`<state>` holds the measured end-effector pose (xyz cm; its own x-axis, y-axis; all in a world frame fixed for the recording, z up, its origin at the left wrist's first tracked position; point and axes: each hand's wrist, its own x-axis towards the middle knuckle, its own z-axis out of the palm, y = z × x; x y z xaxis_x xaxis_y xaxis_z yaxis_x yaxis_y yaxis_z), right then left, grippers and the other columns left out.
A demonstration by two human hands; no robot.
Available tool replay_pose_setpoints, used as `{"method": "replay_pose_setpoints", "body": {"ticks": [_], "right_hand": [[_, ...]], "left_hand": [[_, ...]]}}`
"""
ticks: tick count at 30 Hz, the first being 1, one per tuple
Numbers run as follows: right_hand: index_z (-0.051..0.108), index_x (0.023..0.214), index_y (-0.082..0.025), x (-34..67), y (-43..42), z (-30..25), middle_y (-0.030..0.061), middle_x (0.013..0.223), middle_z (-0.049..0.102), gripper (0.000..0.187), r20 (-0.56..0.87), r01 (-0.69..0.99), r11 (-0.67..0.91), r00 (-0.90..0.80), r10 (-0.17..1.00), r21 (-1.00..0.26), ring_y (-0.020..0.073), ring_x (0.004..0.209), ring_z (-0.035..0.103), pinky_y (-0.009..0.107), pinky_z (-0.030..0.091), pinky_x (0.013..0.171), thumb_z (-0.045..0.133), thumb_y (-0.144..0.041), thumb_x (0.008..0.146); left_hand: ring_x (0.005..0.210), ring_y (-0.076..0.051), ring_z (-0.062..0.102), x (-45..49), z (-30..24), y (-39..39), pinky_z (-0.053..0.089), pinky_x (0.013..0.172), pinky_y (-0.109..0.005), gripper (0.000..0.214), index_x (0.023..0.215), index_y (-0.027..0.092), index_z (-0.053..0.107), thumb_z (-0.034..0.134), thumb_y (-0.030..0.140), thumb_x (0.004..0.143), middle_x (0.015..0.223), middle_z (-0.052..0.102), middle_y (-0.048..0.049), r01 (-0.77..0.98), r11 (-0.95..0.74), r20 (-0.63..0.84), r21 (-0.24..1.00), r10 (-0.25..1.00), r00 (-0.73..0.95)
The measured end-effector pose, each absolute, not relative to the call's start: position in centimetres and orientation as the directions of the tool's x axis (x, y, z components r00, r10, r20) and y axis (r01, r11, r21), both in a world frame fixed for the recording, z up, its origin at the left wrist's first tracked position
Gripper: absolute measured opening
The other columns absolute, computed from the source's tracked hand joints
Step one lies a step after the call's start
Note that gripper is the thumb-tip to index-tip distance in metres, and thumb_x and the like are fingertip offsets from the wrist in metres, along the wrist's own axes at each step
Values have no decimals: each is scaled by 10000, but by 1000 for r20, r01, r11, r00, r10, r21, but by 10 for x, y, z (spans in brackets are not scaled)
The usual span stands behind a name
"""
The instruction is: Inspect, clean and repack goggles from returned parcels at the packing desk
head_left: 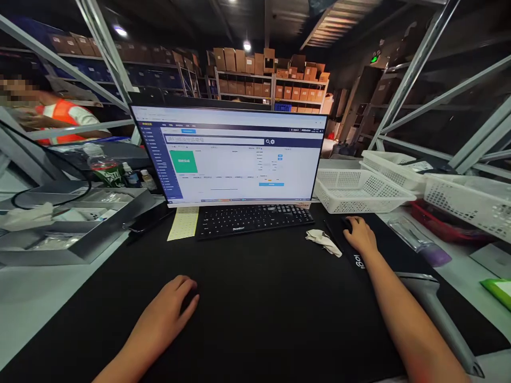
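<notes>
My right hand lies over a black computer mouse on the black desk mat, fingers curved around it. My left hand rests on the mat in front of me, fingers curled loosely down with nothing visible in them. A black keyboard sits below a lit monitor showing a software page. A crumpled white tissue lies just left of my right hand.
White perforated baskets stand at the right. A grey handheld scanner lies by my right forearm. Grey metal trays and bottles sit at the left. A person in an orange vest stands far left. Shelves of cardboard boxes fill the back.
</notes>
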<state>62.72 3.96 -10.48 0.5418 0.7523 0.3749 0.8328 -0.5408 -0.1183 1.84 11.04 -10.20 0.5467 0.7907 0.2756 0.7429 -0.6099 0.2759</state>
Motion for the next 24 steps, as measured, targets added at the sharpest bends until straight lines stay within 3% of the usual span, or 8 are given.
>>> {"method": "replay_pose_setpoints", "body": {"ticks": [11, 24], "right_hand": [[580, 1373, -208, 621, 36, -97, 140, 1395, 532, 483, 360, 839, -538, 529, 769, -83, 302, 1142, 605, 383, 492, 914, 528, -303, 902], [593, 1369, -207, 621, 36, -97, 151, 1407, 528, 475, 367, 840, -535, 527, 766, -88, 310, 1129, 617, 405, 502, 934, 540, -280, 903]], "left_hand": [[1009, -274, 665, 12, -111, 114, 558, 907, -430, 386, 1055, 205, 683, 479, 514, 946, 1114, 647, -107, 739, -608, 256, 291, 794, 552], [1028, -287, 667, 12, -112, 112, 559, 923, -453, 419, 1079, 196, 689, 472, 526, 941, 1132, 654, -118, 752, -598, 244, 276, 801, 547]]}}
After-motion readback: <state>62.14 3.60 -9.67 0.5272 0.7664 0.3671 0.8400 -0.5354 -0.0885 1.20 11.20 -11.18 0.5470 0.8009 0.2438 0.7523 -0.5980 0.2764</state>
